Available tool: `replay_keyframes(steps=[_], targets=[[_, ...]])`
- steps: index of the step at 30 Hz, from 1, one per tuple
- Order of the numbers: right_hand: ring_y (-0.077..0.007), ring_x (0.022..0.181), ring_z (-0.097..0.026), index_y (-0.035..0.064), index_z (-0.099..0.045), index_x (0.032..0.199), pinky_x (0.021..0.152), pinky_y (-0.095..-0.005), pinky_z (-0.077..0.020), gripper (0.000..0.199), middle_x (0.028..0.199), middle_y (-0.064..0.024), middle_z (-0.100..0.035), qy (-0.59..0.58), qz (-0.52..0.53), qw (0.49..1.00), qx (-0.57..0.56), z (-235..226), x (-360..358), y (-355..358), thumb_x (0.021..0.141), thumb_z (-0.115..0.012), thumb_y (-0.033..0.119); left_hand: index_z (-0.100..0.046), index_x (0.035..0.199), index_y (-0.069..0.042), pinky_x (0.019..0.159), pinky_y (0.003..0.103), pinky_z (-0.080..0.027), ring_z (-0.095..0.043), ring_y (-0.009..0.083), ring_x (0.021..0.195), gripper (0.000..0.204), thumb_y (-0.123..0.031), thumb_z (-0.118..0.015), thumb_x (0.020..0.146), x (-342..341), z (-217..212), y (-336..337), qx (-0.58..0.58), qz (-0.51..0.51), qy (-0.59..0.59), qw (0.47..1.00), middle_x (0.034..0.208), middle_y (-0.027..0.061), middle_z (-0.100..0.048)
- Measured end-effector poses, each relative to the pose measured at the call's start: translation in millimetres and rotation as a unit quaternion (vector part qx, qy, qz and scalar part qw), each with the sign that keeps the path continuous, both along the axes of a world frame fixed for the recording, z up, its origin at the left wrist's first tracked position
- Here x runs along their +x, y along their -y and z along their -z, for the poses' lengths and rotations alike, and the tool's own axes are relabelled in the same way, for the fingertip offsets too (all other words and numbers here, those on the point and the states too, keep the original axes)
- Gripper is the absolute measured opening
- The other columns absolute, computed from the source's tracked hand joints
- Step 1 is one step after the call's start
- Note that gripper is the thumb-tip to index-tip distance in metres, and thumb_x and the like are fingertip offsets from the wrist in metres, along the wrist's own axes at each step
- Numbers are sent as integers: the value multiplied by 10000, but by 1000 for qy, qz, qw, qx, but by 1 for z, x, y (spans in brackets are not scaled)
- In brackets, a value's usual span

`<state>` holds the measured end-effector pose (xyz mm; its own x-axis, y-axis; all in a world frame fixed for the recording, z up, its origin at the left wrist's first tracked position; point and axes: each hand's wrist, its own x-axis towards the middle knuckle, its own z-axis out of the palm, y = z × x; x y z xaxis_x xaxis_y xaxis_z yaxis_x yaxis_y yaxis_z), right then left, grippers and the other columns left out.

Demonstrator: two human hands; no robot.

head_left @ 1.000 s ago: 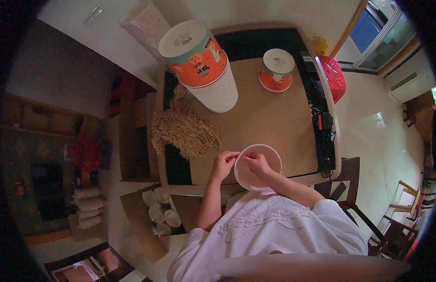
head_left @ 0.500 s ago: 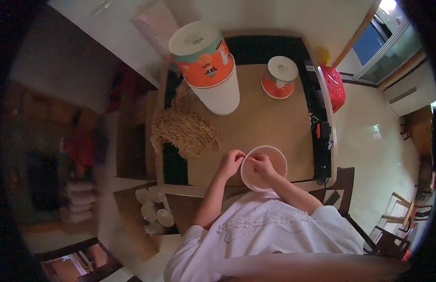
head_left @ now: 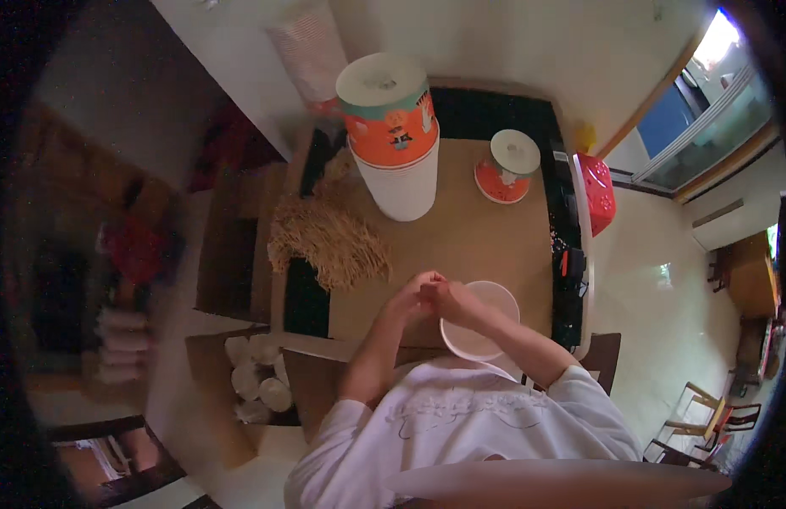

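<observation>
A white round paper tub stands mouth up at the table's near edge, in front of my chest. My right hand reaches across its mouth, fingers pinched together at the left rim. Close against those fingertips is my left hand, its fingers also closed. Whatever lies between them is hidden or too small to make out. Left of my hands spreads a loose bundle of tan twisted strings. Beyond it rises a tall upside-down stack of white tubs, its upper part printed orange and teal.
A short upturned orange and green tub sits at the far right of the cardboard-covered table. Black devices with cords line the right edge, beside a red plastic piece. A carton of white cups is below left.
My right hand has moved left from inside the tub's mouth to its left rim and now meets my left hand. The view has shifted slightly.
</observation>
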<state>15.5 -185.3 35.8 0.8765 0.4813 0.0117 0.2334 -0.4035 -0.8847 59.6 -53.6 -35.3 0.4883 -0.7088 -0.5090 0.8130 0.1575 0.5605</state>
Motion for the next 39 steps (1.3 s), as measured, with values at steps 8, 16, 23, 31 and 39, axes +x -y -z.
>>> replay_keyframes(steps=[8, 16, 23, 31, 39], targets=[[-219, 615, -569, 66, -597, 785, 541, -326, -444, 197, 690, -103, -596, -27, 76, 969, -232, 45, 35, 60, 742, -580, 258, -505, 875, -47, 441, 206, -406, -510, 92, 571, 88, -115, -461, 842, 7, 31, 22, 34, 25, 38, 998, 698, 35, -530], [-97, 553, -510, 44, -635, 734, 507, -261, -414, 243, 610, -35, -590, -235, 135, 954, -128, 67, 27, 78, 741, -626, 287, -504, 902, -35, 488, 216, -439, -524, 105, 575, 107, -99, -428, 860, -5, 22, 46, 134, -13, 106, 985, 725, 46, -555], [-75, 568, -515, 25, -640, 686, 515, -229, -412, 175, 604, -14, -589, -256, 150, 955, -11, 73, 20, 84, 730, -635, 195, -526, 890, -40, 509, 200, -417, -516, 87, 598, 95, -113, -490, 840, -13, 30, 49, 131, -73, 174, 973, 734, 24, -561], [-72, 595, -521, 34, -613, 711, 537, -223, -424, 63, 632, -4, -578, -249, 153, 953, 84, 85, 20, 88, 723, -626, 94, -553, 887, -39, 511, 191, -407, -503, 66, 606, 122, -128, -558, 803, -18, 23, 47, 134, -151, 149, 968, 736, -5, -553], [-73, 584, -508, 50, -576, 732, 510, -214, -411, 45, 645, -2, -551, -152, 190, 962, 123, 79, 13, 87, 754, -594, 84, -595, 754, -36, 542, 240, -427, -545, 95, 629, 101, -137, -603, 760, -27, 29, 56, 256, -120, 277, 919, 702, 16, -601]])
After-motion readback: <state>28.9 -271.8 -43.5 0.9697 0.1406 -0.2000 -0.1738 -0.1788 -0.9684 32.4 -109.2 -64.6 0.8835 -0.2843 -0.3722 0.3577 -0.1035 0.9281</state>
